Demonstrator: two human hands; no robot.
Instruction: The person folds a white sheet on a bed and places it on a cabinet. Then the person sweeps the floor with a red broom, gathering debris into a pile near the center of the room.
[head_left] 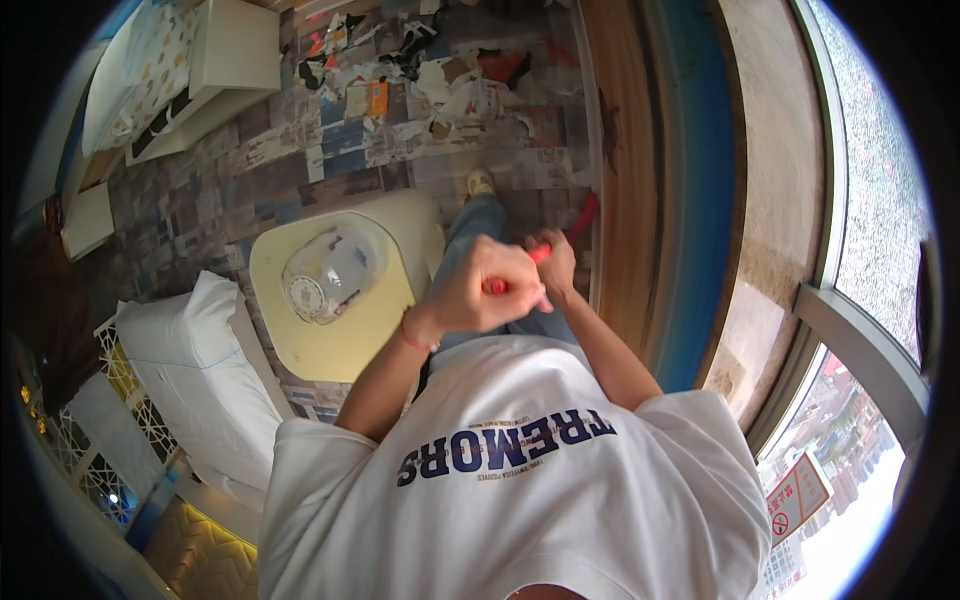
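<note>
Both of my hands are wrapped round a long red handle (541, 253) in front of my waist. My left hand (488, 284) is closed on its upper end, nearest to me. Further along and to the right, my right hand (556, 262) grips the same handle lower down. Beyond the right hand a red length (582, 216) shows near the wall base. Whatever is at the handle's far end cannot be made out. To the left of my hands stands a pale yellow stool or small table (285, 335) with a clear plastic container (340, 265) on it.
Paper scraps, dark bits and an orange packet (376, 98) litter the patterned floor ahead. A white cabinet (235, 50) stands far left, a large white cushion or pillow (185, 350) near left. A wood-and-blue ledge (690, 200) and window run along the right.
</note>
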